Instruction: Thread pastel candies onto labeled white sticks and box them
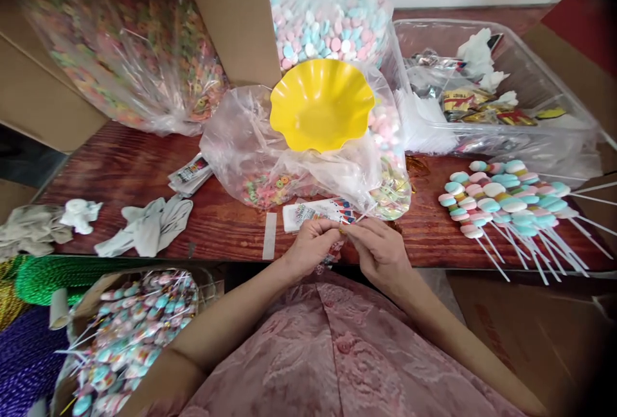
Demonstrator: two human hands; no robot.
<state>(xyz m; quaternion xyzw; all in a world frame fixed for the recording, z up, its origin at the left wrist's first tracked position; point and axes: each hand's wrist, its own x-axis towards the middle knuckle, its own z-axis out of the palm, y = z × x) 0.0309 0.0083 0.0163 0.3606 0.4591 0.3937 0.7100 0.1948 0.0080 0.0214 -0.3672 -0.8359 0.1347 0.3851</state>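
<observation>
My left hand point(312, 247) and my right hand point(378, 248) meet at the near edge of the wooden table point(120, 166), fingers pinched together on something small that I cannot make out. Just beyond them lies a printed card packet point(318, 211). Behind it a clear bag of ring-shaped candies point(270, 166) lies slumped, with a yellow scalloped bowl point(321, 105) resting on top. Finished candy skewers point(506, 202) with pink, blue and white discs on white sticks lie in a pile to the right.
A big bag of pastel candy discs point(328, 18) and a bag of ring candies point(135, 57) stand at the back among cardboard boxes. A clear bin point(530, 70) holds wrappers at the right. White gloves point(149, 224) lie left. A box of wrapped skewers point(130, 333) sits at lower left.
</observation>
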